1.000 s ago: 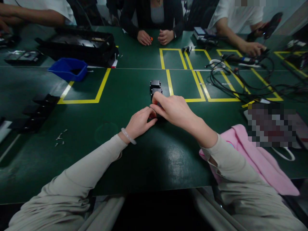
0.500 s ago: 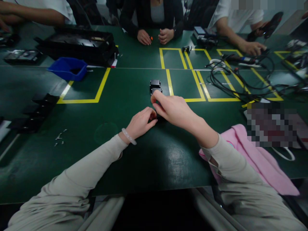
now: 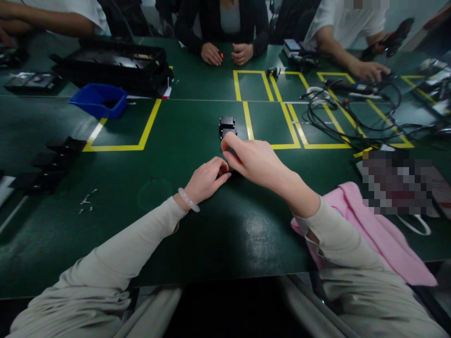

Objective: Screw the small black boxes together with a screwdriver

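My left hand (image 3: 209, 177) rests low over the green table with its fingers curled, a pale bracelet at the wrist. My right hand (image 3: 254, 158) is bent over from the right, thumb and fingers pinched together close to the left fingertips. Both hands meet around something dark that lies mostly hidden beneath them, and I cannot make out what it is. Just beyond the right fingers stand two small black blocks, a rear block (image 3: 227, 122) and a front block (image 3: 229, 133) partly covered by that hand.
Small metal screws (image 3: 85, 201) lie at left near black trays (image 3: 52, 162). A blue bin (image 3: 100, 100) sits before a large black case (image 3: 116, 65). Cables (image 3: 317, 119) sprawl at right; a pink cloth (image 3: 366, 225) lies by my right forearm. Several people sit opposite.
Both hands hold nearly the same pose at the same spot. The small black blocks have stayed in place.
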The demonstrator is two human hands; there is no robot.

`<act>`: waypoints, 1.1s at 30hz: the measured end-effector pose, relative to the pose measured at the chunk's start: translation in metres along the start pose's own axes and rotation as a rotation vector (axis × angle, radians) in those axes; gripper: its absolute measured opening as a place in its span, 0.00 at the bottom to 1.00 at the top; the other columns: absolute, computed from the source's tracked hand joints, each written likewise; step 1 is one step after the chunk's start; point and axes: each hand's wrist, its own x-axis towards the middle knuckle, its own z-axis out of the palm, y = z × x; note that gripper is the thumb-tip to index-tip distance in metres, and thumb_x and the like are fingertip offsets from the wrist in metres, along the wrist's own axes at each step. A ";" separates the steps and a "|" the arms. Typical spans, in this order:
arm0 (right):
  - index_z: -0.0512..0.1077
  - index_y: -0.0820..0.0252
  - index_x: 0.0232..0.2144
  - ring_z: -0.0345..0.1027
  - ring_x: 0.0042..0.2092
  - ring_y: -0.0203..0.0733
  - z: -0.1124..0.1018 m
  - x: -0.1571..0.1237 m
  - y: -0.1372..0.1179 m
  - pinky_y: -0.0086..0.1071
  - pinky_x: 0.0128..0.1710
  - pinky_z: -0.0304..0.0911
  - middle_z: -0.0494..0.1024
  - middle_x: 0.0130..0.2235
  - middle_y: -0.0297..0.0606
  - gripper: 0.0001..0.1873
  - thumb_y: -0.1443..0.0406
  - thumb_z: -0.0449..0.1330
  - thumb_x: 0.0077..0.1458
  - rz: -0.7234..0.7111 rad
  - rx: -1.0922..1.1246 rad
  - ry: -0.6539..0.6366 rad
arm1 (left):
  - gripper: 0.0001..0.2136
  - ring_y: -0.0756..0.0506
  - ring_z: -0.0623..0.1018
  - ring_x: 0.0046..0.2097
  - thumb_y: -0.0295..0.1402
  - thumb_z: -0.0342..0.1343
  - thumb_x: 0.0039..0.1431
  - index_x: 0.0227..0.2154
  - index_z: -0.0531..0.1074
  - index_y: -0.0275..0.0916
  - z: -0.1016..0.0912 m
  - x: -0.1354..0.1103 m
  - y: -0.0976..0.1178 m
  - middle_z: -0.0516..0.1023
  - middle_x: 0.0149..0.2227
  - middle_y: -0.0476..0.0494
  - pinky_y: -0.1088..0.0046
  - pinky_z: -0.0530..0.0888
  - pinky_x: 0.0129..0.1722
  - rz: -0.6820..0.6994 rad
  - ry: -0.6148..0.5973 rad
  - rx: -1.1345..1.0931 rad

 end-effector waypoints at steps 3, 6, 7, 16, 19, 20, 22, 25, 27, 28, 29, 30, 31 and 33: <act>0.69 0.61 0.49 0.71 0.32 0.40 0.000 -0.001 0.000 0.31 0.31 0.50 0.80 0.34 0.38 0.11 0.66 0.49 0.70 -0.006 0.004 0.017 | 0.08 0.41 0.76 0.42 0.37 0.54 0.69 0.41 0.70 0.38 -0.001 0.000 0.000 0.76 0.42 0.41 0.62 0.73 0.44 0.004 0.000 -0.024; 0.69 0.61 0.49 0.70 0.32 0.40 -0.001 -0.001 0.000 0.31 0.32 0.50 0.79 0.34 0.38 0.12 0.66 0.48 0.70 -0.004 0.007 0.025 | 0.08 0.42 0.76 0.41 0.38 0.54 0.69 0.40 0.70 0.38 -0.002 0.000 0.001 0.75 0.41 0.42 0.63 0.72 0.43 0.007 0.001 -0.051; 0.69 0.62 0.49 0.70 0.32 0.40 -0.002 -0.001 0.000 0.31 0.32 0.50 0.79 0.34 0.38 0.12 0.66 0.48 0.70 -0.002 0.006 0.026 | 0.08 0.42 0.76 0.40 0.38 0.54 0.69 0.40 0.69 0.38 -0.002 0.000 0.002 0.75 0.40 0.43 0.64 0.71 0.42 0.007 0.004 -0.065; 0.70 0.61 0.47 0.67 0.30 0.40 0.001 0.000 0.006 0.31 0.32 0.51 0.76 0.31 0.36 0.12 0.65 0.49 0.69 0.011 0.052 0.058 | 0.07 0.45 0.75 0.38 0.36 0.56 0.67 0.36 0.67 0.39 -0.005 0.001 0.003 0.73 0.37 0.47 0.68 0.69 0.40 0.018 0.002 -0.172; 0.71 0.61 0.45 0.66 0.29 0.38 -0.001 -0.001 0.011 0.31 0.33 0.52 0.75 0.30 0.35 0.11 0.65 0.50 0.69 -0.007 0.131 0.097 | 0.06 0.45 0.75 0.38 0.36 0.56 0.67 0.37 0.68 0.39 -0.005 0.001 0.003 0.73 0.37 0.47 0.67 0.69 0.40 0.008 -0.011 -0.170; 0.72 0.61 0.44 0.66 0.30 0.37 -0.003 -0.002 0.014 0.31 0.33 0.53 0.75 0.31 0.35 0.11 0.64 0.51 0.69 -0.017 0.169 0.118 | 0.06 0.45 0.75 0.38 0.36 0.56 0.67 0.37 0.68 0.39 -0.005 0.001 0.004 0.73 0.37 0.46 0.67 0.69 0.40 0.003 -0.014 -0.167; 0.73 0.61 0.42 0.66 0.31 0.37 -0.007 -0.002 0.020 0.31 0.35 0.56 0.75 0.32 0.35 0.11 0.62 0.53 0.69 -0.045 0.254 0.170 | 0.06 0.45 0.75 0.38 0.36 0.56 0.67 0.37 0.69 0.39 -0.005 0.001 0.004 0.74 0.37 0.46 0.67 0.70 0.41 -0.002 -0.014 -0.163; 0.76 0.60 0.41 0.69 0.34 0.37 -0.007 -0.003 0.030 0.31 0.37 0.61 0.78 0.35 0.36 0.14 0.58 0.54 0.69 -0.043 0.397 0.239 | 0.06 0.45 0.76 0.38 0.36 0.55 0.67 0.37 0.69 0.39 -0.005 0.000 0.004 0.74 0.37 0.46 0.66 0.70 0.41 0.000 -0.008 -0.166; 0.77 0.59 0.44 0.71 0.33 0.37 -0.001 -0.004 0.038 0.32 0.37 0.64 0.79 0.38 0.36 0.15 0.58 0.54 0.69 0.000 0.478 0.263 | 0.06 0.46 0.76 0.38 0.37 0.54 0.68 0.38 0.69 0.39 -0.005 0.000 0.004 0.74 0.37 0.46 0.67 0.71 0.41 -0.001 -0.007 -0.167; 0.77 0.59 0.45 0.72 0.32 0.37 0.004 -0.005 0.041 0.32 0.37 0.65 0.80 0.38 0.37 0.15 0.59 0.54 0.69 0.015 0.502 0.265 | 0.06 0.46 0.76 0.38 0.37 0.54 0.68 0.37 0.69 0.39 -0.006 0.000 0.004 0.74 0.38 0.46 0.67 0.71 0.40 -0.002 -0.006 -0.166; 0.78 0.59 0.45 0.72 0.31 0.36 0.010 -0.007 0.045 0.33 0.38 0.66 0.81 0.40 0.38 0.14 0.60 0.55 0.68 0.017 0.512 0.263 | 0.06 0.46 0.76 0.38 0.37 0.54 0.68 0.37 0.69 0.39 -0.006 0.000 0.004 0.74 0.38 0.46 0.67 0.71 0.40 -0.003 -0.003 -0.165; 0.78 0.60 0.46 0.74 0.32 0.37 0.016 -0.010 0.047 0.33 0.39 0.67 0.82 0.41 0.39 0.13 0.62 0.55 0.67 0.012 0.508 0.261 | 0.06 0.46 0.76 0.38 0.36 0.54 0.67 0.37 0.69 0.39 -0.006 0.000 0.004 0.75 0.38 0.46 0.67 0.71 0.40 -0.004 0.000 -0.166; 0.78 0.61 0.46 0.75 0.34 0.38 0.023 -0.014 0.050 0.34 0.41 0.68 0.83 0.43 0.41 0.13 0.64 0.55 0.67 0.000 0.490 0.247 | 0.06 0.45 0.77 0.38 0.36 0.54 0.67 0.38 0.70 0.39 -0.007 -0.001 0.004 0.75 0.38 0.45 0.67 0.72 0.40 -0.004 0.005 -0.170; 0.79 0.62 0.47 0.77 0.40 0.41 0.034 -0.024 0.053 0.36 0.45 0.69 0.83 0.44 0.43 0.13 0.67 0.56 0.65 -0.019 0.438 0.228 | 0.06 0.46 0.77 0.39 0.36 0.54 0.67 0.38 0.70 0.39 -0.009 -0.002 0.005 0.75 0.38 0.45 0.67 0.72 0.41 -0.003 0.013 -0.186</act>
